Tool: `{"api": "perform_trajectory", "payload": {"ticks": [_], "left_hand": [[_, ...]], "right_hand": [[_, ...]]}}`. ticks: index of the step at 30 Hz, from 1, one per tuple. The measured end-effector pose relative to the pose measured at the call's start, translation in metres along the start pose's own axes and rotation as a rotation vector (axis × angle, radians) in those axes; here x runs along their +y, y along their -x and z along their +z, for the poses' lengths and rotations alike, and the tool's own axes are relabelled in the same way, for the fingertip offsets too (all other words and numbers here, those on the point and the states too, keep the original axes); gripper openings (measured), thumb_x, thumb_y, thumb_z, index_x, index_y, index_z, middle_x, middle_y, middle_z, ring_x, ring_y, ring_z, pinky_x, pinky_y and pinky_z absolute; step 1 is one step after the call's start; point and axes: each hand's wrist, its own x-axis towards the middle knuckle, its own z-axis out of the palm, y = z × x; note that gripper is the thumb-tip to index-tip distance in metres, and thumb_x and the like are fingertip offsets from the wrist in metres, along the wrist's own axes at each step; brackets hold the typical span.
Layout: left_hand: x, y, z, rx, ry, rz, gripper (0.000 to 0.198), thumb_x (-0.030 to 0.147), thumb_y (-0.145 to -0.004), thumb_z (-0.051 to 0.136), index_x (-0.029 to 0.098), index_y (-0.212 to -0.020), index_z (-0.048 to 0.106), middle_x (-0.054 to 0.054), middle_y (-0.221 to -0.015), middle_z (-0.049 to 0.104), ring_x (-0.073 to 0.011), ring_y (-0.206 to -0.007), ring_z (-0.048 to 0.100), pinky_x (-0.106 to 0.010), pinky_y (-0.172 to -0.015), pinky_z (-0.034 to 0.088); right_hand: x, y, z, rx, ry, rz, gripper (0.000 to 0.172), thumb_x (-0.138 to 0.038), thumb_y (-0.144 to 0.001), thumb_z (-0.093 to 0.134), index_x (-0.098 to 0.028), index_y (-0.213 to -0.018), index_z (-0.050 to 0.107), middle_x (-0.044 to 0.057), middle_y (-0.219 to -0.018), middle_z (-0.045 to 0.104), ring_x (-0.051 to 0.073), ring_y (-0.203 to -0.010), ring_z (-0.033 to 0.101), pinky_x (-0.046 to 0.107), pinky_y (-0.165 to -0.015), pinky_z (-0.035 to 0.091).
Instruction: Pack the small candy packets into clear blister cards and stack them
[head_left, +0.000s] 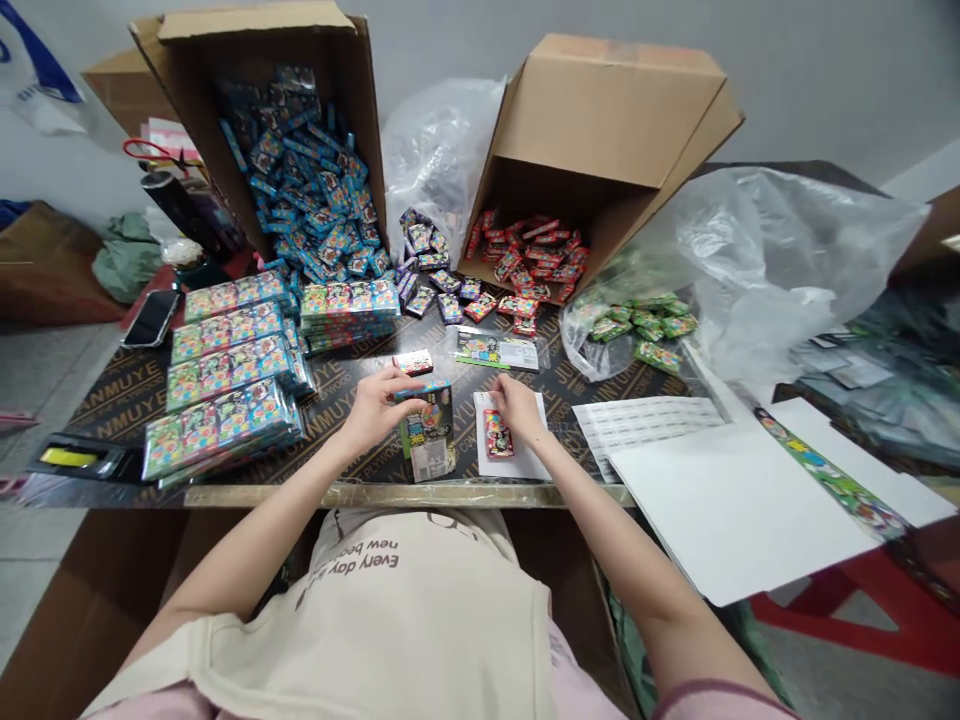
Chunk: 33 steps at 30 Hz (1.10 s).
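Observation:
My left hand (379, 408) has its thumb and forefinger closed around the left end of a small blue box (435, 386). Under that box lies a dark printed card (430, 440) with a clear sleeve-like sheen. My right hand (516, 408) is pinched at the upper edge of a small red box (497, 438), which rests on a white sheet of paper (532, 465). Just beyond the hands are a white-and-red small box (414, 362) and another dark printed card in a clear bag (496, 350).
Stacks of sleeved box sets (217, 425) stand at left beside a phone (151, 318). Behind are cartons of blue boxes (322, 200) and red boxes (536, 250). Purple boxes (450, 305), green boxes (658, 325) and white sheets (697, 500) spread across the table.

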Motion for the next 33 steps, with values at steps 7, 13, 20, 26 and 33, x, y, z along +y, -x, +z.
{"api": "perform_trajectory", "payload": {"ticks": [7, 13, 20, 26, 33], "left_hand": [[0.009, -0.004, -0.002, 0.033, -0.012, 0.035, 0.015, 0.009, -0.071, 0.073, 0.018, -0.083, 0.075, -0.001, -0.073, 0.063, -0.0131, -0.067, 0.058, -0.025, -0.063, 0.044], [0.010, -0.003, -0.007, -0.058, 0.001, 0.056, 0.016, 0.011, -0.072, 0.074, 0.019, -0.086, 0.075, -0.002, -0.074, 0.065, -0.0136, -0.068, 0.060, -0.025, -0.063, 0.046], [0.013, 0.006, -0.004, 0.002, -0.038, 0.066, 0.014, 0.023, -0.075, 0.074, 0.019, -0.089, 0.074, -0.003, -0.078, 0.068, -0.0156, -0.073, 0.063, -0.027, -0.067, 0.049], [0.017, 0.011, 0.001, 0.052, -0.075, 0.120, 0.010, 0.020, -0.078, 0.070, 0.017, -0.088, 0.072, -0.003, -0.077, 0.067, -0.0146, -0.071, 0.063, -0.026, -0.066, 0.049], [0.015, 0.020, 0.003, 0.065, -0.188, 0.256, 0.008, 0.020, -0.086, 0.061, 0.018, -0.087, 0.069, -0.004, -0.083, 0.065, -0.0128, -0.072, 0.062, -0.024, -0.065, 0.048]], "right_hand": [[-0.020, -0.010, -0.033, 0.087, -0.136, 0.015, 0.011, -0.024, -0.078, 0.051, -0.022, -0.070, 0.045, 0.003, -0.070, 0.059, 0.018, -0.066, 0.055, 0.029, -0.064, 0.040], [-0.107, 0.007, -0.053, 0.075, -0.693, -0.104, 0.028, -0.036, -0.075, 0.067, -0.023, -0.092, 0.049, 0.002, -0.090, 0.064, 0.018, -0.080, 0.062, 0.030, -0.071, 0.048], [-0.140, 0.026, -0.042, -0.012, -0.835, -0.124, 0.035, -0.029, -0.074, 0.071, -0.024, -0.098, 0.047, -0.003, -0.072, 0.067, 0.016, -0.068, 0.065, 0.032, -0.071, 0.050], [-0.138, 0.037, -0.038, 0.111, -0.769, -0.180, 0.032, -0.028, -0.078, 0.068, -0.025, -0.102, 0.048, -0.002, -0.075, 0.066, 0.017, -0.073, 0.065, 0.034, -0.075, 0.050], [-0.139, 0.025, -0.051, 0.095, -0.794, -0.185, 0.017, -0.030, -0.080, 0.066, -0.023, -0.090, 0.056, 0.000, -0.081, 0.063, 0.016, -0.077, 0.061, 0.032, -0.074, 0.049]]}}
